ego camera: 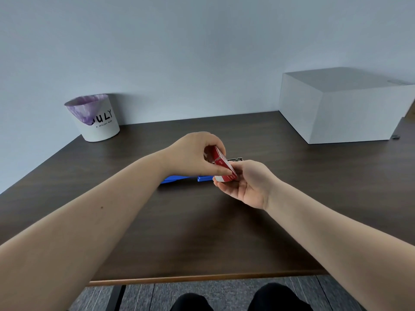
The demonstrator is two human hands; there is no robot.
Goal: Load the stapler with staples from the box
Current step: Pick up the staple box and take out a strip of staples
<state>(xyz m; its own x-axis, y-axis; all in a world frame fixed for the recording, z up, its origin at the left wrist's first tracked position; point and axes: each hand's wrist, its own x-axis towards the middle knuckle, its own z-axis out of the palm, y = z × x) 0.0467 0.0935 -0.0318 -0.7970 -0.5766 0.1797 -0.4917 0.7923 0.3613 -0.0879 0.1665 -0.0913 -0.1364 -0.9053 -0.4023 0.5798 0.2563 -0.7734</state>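
1. Both bare hands grip one small red and white cardboard staple box [222, 166] above the middle of the desk. The left hand [193, 153] comes over it from the top, its thumb and curled fingers pinching the upper, redder part.
2. The right hand [244, 184] lies palm up beneath the box, its fingers closed around the lower end, where a white band shows.
3. The box is tilted, its upper end leaning away toward the wall and its lower end nearer the person. It is off the desk, touching nothing but the two hands.
4. I cannot tell from here whether the box is open, nor whether any staples show.
5. The blue stapler [184, 178] lies flat on the dark brown wooden desk [202, 232], directly under and behind the hands. Only part of it shows, a blue strip to the left of the box and a thin silvery metal rail [235, 159] poking out behind it.
6. Neither hand touches the stapler.
7. At the far left corner of the desk, against the pale wall, stands a white round bin [98, 122] lined with a purple bag and printed with black letters.
8. At the far right sits a large plain white rectangular box [345, 113], well apart from the hands.
9. Below the near edge of the desk, grey carpet and the person's dark-clothed knees are in view.
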